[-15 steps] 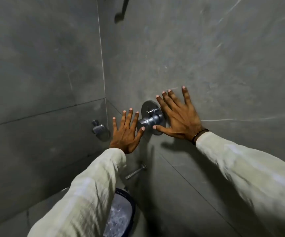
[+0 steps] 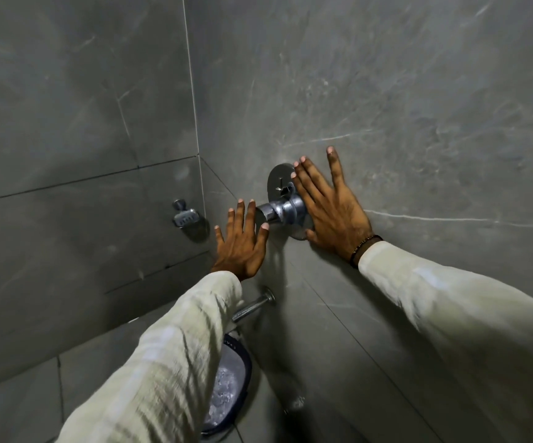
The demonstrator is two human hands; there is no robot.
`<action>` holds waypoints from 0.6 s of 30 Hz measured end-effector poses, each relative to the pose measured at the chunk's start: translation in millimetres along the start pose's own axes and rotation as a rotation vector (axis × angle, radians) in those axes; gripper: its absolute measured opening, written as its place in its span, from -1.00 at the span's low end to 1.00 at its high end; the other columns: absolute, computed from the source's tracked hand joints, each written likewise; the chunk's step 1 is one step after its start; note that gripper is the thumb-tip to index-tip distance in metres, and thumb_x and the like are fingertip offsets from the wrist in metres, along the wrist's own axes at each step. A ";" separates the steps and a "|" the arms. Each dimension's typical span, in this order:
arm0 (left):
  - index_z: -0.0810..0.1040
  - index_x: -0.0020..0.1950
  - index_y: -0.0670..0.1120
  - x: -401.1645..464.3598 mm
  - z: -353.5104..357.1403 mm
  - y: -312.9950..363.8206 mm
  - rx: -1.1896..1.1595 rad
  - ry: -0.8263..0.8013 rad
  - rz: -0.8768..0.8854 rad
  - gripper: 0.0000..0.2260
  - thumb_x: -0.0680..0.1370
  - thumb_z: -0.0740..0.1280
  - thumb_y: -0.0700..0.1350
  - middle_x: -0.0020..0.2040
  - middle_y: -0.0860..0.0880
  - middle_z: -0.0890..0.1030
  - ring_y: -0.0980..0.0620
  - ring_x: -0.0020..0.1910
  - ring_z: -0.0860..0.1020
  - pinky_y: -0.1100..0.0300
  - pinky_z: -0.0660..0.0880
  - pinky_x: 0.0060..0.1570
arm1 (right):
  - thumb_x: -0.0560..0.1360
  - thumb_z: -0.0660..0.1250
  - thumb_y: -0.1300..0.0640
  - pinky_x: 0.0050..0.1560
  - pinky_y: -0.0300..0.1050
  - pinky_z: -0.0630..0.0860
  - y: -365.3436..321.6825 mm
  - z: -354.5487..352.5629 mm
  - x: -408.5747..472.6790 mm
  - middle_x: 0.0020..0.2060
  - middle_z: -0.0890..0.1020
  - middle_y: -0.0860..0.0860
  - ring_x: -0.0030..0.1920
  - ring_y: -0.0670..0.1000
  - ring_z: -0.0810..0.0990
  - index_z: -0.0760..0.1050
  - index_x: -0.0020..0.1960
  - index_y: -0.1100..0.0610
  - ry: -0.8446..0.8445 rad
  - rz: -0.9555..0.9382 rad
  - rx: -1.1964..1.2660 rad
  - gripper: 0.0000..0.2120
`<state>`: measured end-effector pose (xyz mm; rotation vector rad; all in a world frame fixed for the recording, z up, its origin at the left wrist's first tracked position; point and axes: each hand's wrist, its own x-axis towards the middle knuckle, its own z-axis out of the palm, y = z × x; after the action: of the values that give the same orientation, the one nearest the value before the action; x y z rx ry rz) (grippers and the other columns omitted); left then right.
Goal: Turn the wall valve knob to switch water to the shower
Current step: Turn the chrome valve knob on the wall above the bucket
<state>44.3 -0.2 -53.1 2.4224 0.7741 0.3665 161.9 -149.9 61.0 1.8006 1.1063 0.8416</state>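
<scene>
A chrome valve knob (image 2: pixel 279 211) sticks out of a round chrome plate (image 2: pixel 277 177) on the grey tiled wall. My right hand (image 2: pixel 330 207) lies flat on the wall just right of the knob, fingers spread, covering part of the plate. My left hand (image 2: pixel 241 243) is spread open just left of and below the knob, its thumb tip touching the knob's front end. Neither hand grips the knob. Both arms wear pale sleeves.
A chrome spout (image 2: pixel 252 306) juts from the wall below the valve. Under it stands a dark-rimmed bucket (image 2: pixel 227 382) with foamy water. A chrome soap dish (image 2: pixel 184 215) hangs on the left wall near the corner.
Both hands stay spread on either side of the knob. My right hand has slid closer over the plate, and my head view has shifted slightly.
</scene>
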 end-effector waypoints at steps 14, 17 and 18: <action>0.14 0.58 0.15 3.3 -0.8 -1.7 -0.362 -0.192 -0.154 -0.35 0.57 -0.11 0.43 0.41 -0.23 0.50 -0.29 0.38 0.46 -0.30 0.35 0.41 | 0.62 -0.04 -0.47 0.55 0.63 -0.29 -0.9 -2.0 0.1 0.73 -0.21 0.31 0.74 0.31 -0.26 -0.24 0.75 0.27 -0.009 0.000 -0.048 0.04; 0.16 0.55 0.15 2.1 -5.8 -0.8 -0.227 -0.180 -0.122 -0.33 0.55 -0.19 0.44 0.35 -0.18 0.56 -0.25 0.38 0.44 -0.35 0.31 0.39 | 0.61 -0.04 -0.49 0.54 0.63 -0.30 -0.4 -1.2 1.1 0.73 -0.21 0.32 0.74 0.32 -0.26 -0.23 0.75 0.26 -0.003 0.005 -0.058 0.05; 0.17 0.54 0.15 1.7 -7.1 -0.4 -0.192 -0.170 -0.110 -0.35 0.56 -0.20 0.43 0.34 -0.15 0.58 -0.23 0.38 0.44 -0.36 0.30 0.38 | 0.61 -0.04 -0.49 0.54 0.63 -0.30 -0.5 -1.2 1.0 0.73 -0.21 0.32 0.74 0.32 -0.26 -0.23 0.75 0.26 -0.001 0.004 -0.059 0.05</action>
<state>42.5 4.2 -47.5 2.1889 0.7563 0.1800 161.1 -148.5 61.2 1.7543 1.0670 0.8669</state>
